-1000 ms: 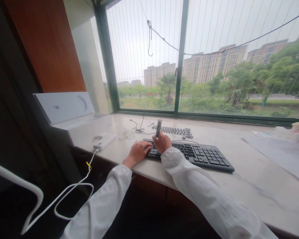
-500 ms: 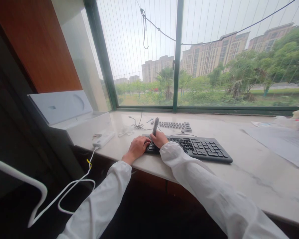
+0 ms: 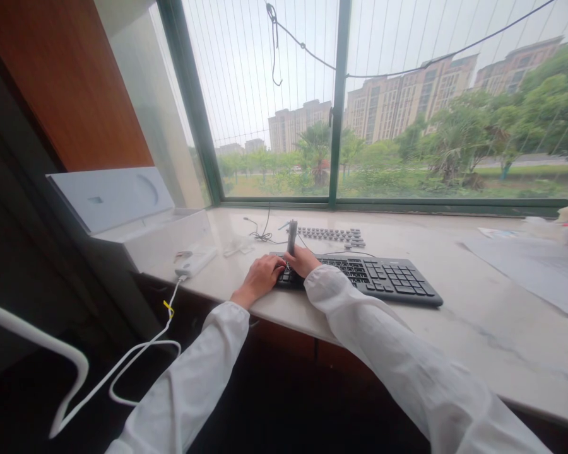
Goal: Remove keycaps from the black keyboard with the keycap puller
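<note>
My right hand (image 3: 303,260) is wrapped round a dark tool (image 3: 292,237), which stands nearly upright over the left part of the keyboard (image 3: 400,277); my left hand (image 3: 262,275) rests at the keyboard's left end, fingers bent onto it, though I cannot tell whether they pinch anything; the keyboard lies flat on the marble counter (image 3: 464,353), near its front edge on the left; behind it sit rows of loose keys (image 3: 331,236), with a thin black cable (image 3: 264,237) bunched to their left.
</note>
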The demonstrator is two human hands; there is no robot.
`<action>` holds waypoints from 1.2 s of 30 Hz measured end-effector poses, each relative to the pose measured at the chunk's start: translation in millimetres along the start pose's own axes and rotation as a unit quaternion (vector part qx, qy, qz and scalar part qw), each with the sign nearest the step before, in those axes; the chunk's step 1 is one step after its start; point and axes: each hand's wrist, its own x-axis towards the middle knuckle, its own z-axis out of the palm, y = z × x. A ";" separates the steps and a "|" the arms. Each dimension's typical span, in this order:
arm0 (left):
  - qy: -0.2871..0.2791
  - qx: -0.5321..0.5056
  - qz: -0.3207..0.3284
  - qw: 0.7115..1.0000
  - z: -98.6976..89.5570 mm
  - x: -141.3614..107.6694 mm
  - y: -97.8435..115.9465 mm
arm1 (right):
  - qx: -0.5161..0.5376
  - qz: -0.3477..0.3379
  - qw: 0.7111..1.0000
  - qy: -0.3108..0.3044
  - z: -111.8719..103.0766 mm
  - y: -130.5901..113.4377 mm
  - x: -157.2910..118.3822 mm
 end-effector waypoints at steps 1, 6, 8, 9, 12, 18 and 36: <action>-0.001 0.000 0.000 1.000 0.1 0.0 -0.2 | 0.001 -0.001 1.000 0.002 0.4 0.0 0.3; -0.001 0.003 0.007 1.000 0.9 0.0 -0.9 | 0.021 0.010 1.000 -0.006 3.3 1.1 1.8; 0.000 0.002 0.009 1.000 0.8 0.1 -0.8 | 0.021 0.014 1.000 -0.009 4.0 1.5 1.9; 0.000 0.001 0.009 1.000 0.6 0.1 -0.6 | 0.019 0.013 1.000 -0.010 4.2 1.6 1.7; -0.002 -0.002 0.007 1.000 -0.5 0.2 -0.1 | 0.005 0.003 1.000 -0.004 4.0 0.7 -0.1; 0.000 -0.023 0.001 1.000 -0.8 0.6 -2.2 | -0.012 -0.017 1.000 -0.018 -0.4 -4.9 -5.3; 0.002 -0.074 -0.026 0.997 -0.8 1.8 -5.0 | 0.101 -0.083 0.983 -0.128 -17.1 18.6 7.6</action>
